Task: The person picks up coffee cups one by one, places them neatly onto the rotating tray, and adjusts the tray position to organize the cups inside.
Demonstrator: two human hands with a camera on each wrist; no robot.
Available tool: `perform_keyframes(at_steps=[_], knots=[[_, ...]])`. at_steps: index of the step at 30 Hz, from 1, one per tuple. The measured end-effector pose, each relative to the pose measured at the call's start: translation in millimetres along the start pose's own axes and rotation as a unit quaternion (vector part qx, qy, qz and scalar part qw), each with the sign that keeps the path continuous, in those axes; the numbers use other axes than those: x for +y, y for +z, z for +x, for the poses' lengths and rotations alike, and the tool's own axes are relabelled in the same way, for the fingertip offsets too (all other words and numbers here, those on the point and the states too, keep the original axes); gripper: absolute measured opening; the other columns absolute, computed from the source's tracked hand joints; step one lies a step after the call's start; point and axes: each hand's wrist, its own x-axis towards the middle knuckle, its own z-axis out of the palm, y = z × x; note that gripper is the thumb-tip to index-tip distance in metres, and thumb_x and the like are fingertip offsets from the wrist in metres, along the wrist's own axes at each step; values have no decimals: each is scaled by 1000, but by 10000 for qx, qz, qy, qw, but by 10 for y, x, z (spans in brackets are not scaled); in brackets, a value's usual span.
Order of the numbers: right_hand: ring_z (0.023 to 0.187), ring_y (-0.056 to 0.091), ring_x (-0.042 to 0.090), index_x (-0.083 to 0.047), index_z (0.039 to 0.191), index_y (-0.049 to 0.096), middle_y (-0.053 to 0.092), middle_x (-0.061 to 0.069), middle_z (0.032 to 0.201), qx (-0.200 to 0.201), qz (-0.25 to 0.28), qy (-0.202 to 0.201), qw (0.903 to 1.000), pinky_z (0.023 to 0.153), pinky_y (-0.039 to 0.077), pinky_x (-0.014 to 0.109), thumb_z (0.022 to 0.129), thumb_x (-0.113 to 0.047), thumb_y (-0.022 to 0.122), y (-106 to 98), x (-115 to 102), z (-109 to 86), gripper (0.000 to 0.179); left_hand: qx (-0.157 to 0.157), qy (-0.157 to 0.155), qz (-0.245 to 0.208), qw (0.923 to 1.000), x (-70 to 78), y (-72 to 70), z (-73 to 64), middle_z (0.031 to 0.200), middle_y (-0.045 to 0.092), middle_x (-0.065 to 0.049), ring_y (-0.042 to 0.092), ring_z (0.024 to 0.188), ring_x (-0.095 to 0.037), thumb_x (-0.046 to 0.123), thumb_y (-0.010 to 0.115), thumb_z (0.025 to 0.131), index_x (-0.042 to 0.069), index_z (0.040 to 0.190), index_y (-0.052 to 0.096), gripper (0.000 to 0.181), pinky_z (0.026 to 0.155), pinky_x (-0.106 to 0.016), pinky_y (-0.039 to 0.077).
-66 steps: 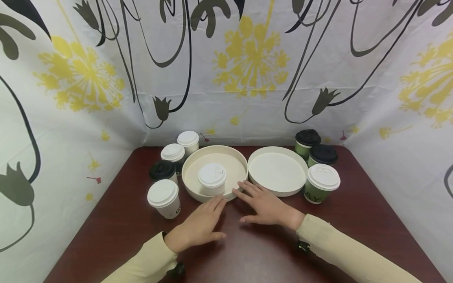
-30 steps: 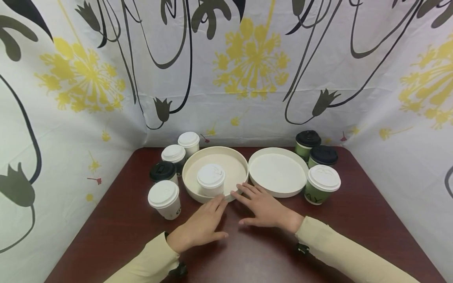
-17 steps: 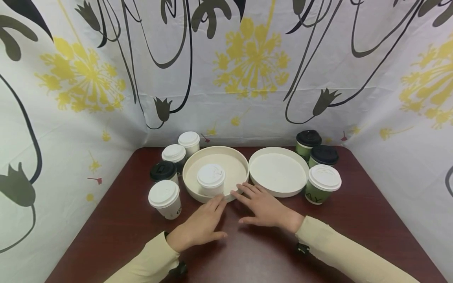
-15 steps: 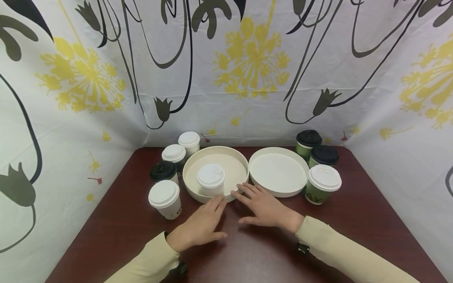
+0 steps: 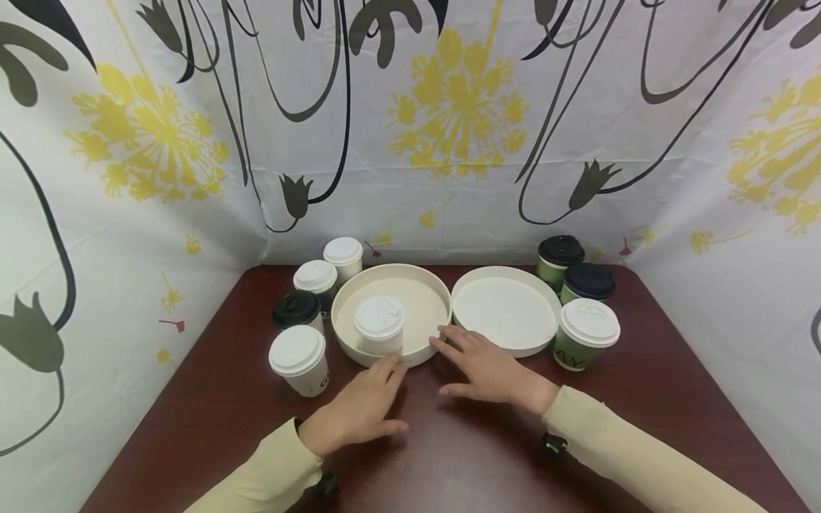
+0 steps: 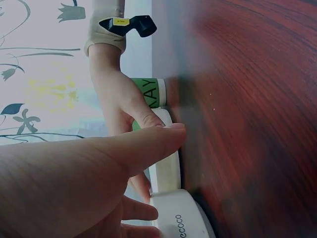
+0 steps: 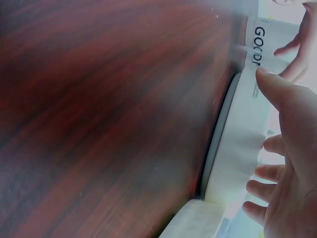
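A cream round tray [image 5: 423, 303] holds a paper cup with a white lid [image 5: 380, 317] near its front left. My left hand [image 5: 359, 410] lies with fingers extended, fingertips at the tray's front rim just below the cup. My right hand [image 5: 490, 367] has spread fingers, their tips at the tray's front right rim, beside a white round tray [image 5: 505, 310] on the right. In the right wrist view the fingertips of the right hand [image 7: 277, 183] are close along the pale tray wall [image 7: 235, 148]. Neither hand is curled round anything.
Left of the trays stand several lidded cups, among them a white cup [image 5: 301, 363] and a black-lidded cup [image 5: 298, 310]. On the right are a white-lidded green cup [image 5: 577, 342] and two black-lidded green cups [image 5: 586, 281]. Patterned cloth [image 5: 462, 128] encloses the dark red table [image 5: 449, 463].
My right hand has moved slightly right and away from me along the rim. The left hand has shifted barely leftward. The cup sits slightly further left in the cream tray.
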Motion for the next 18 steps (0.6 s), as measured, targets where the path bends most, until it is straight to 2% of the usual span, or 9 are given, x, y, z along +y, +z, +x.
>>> perform_keyframes(at_steps=[10,18], knots=[[147,36,33,-22,155,35,32,15,161,-39,148,84,9998,116,36,53,88,-59,64,-47,132,-20,82,67,-41,82,9999,-26,-19,-19,153,34,-21,37,143,-34,46,76,83,-2,147,39,88,107,-46,47],[144,40,35,-21,154,36,35,16,159,38,88,-24,10000,115,39,52,85,-58,69,-24,127,-13,86,-112,-170,19,9998,-6,-37,-19,154,34,-21,37,144,-34,48,74,85,0,149,37,88,111,-47,45]])
